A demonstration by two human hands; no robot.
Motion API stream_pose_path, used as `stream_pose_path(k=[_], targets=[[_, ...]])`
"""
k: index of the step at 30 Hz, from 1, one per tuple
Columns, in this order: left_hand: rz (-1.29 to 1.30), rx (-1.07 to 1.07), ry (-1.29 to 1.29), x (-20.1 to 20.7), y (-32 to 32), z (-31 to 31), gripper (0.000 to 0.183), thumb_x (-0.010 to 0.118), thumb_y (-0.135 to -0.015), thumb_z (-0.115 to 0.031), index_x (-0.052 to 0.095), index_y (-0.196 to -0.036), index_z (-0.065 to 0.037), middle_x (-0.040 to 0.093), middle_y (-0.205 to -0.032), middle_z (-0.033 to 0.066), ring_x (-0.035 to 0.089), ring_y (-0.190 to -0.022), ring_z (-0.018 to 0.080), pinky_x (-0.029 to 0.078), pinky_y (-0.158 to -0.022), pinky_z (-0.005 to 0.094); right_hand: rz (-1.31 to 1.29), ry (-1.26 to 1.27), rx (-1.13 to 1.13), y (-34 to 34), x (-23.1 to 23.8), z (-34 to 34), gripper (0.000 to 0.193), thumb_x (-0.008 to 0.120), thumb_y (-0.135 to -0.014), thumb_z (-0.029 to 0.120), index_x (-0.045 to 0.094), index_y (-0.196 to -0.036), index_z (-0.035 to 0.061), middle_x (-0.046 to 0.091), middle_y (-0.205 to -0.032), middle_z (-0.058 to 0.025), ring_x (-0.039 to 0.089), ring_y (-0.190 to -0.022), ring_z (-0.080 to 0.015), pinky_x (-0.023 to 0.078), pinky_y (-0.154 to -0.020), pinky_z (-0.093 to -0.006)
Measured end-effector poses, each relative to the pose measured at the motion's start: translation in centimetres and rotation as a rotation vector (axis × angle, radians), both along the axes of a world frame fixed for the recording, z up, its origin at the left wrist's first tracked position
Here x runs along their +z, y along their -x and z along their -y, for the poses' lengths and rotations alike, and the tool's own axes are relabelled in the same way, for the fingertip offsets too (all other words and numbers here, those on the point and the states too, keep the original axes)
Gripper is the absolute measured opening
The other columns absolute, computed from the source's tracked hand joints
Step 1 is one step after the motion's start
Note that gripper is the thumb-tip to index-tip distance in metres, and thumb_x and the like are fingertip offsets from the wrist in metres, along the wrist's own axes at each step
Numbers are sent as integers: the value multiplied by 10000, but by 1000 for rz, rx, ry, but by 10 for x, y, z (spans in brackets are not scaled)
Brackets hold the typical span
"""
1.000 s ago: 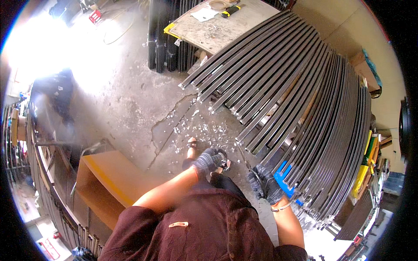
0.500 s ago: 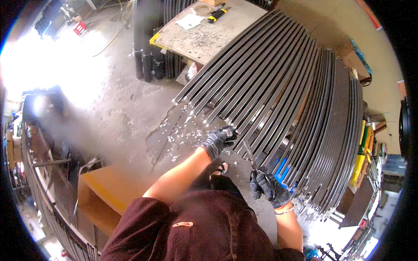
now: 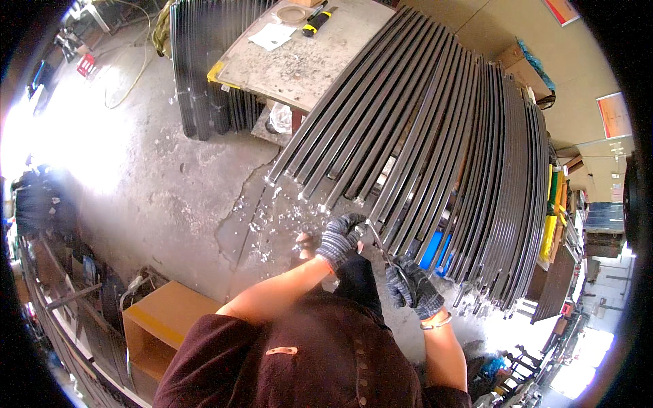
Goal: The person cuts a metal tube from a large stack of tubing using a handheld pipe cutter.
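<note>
A wide row of long dark metal bars (image 3: pixel 388 102) lies side by side, with whitish scraps at several near ends. My left hand (image 3: pixel 342 238), in a grey knit glove, is closed at the end of one bar in the middle of the row. A small pale bit shows at its fingertips, too small to name. My right hand (image 3: pixel 413 287), gloved alike, is wrapped round a slim metal hand tool (image 3: pixel 378 242), its kind unclear. The tool's narrow tip points at the bar end beside my left fingertips.
White scraps (image 3: pixel 275 221) litter the concrete floor below the bars. A worktable (image 3: pixel 292 64) with a yellow-black tool (image 3: pixel 317 24) and paper (image 3: pixel 272 37) stands at the far left. An open cardboard box (image 3: pixel 163 313) sits at lower left. Blue material (image 3: pixel 431 250) shows beneath the bars.
The view has shifted a little. My left hand has come nearer to me and sits at a bar end further right. The tool's tip is now closer to my left fingertips.
</note>
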State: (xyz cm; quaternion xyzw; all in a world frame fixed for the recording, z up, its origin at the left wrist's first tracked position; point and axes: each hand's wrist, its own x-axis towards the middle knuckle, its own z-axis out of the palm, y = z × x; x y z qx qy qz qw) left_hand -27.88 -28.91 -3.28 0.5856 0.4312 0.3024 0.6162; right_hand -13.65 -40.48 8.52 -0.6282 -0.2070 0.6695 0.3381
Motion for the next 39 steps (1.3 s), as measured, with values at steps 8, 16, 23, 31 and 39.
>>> stream_pose_path(k=[8,16,23,31,39], targets=[[-116,-38,-385,6,14,-3,205,637,-725,-130,634,-905,-33,624,-841,151,588,-798,339,487,-726,388,-378,216,-240,-19,6,5,310,452,-924,306,577,-913,23,572,-654,-28,516,-468,-122,401,-385,-252],[-430,-190,-616,31,32,-14,185,629,-698,-154,608,-851,-52,588,-813,142,565,-805,328,464,-729,422,-38,-46,192,-35,33,27,471,446,-899,456,555,-1019,13,609,-692,-56,522,-467,-120,423,-400,-236],[247,-188,-29,53,35,-2,207,614,-796,-130,602,-957,-2,603,-822,167,577,-733,302,481,-699,336,103,-408,-322,-35,-4,-56,353,583,-861,288,514,-1103,40,605,-743,-58,490,-484,-125,427,-439,-274],[-46,-174,-983,100,52,-19,354,715,-613,-226,605,-911,-70,569,-977,109,562,-879,322,469,-753,425,494,-293,-388,16,-11,-118,288,705,-751,180,608,-959,7,621,-755,-43,575,-611,-135,479,-532,-282],[382,24,154,81,39,-1,181,601,-743,-35,586,-923,-54,576,-775,49,566,-682,189,468,-608,289,-12,-496,-637,15,-29,-114,353,701,-751,156,565,-1066,74,608,-886,-49,595,-754,-166,518,-658,-285]])
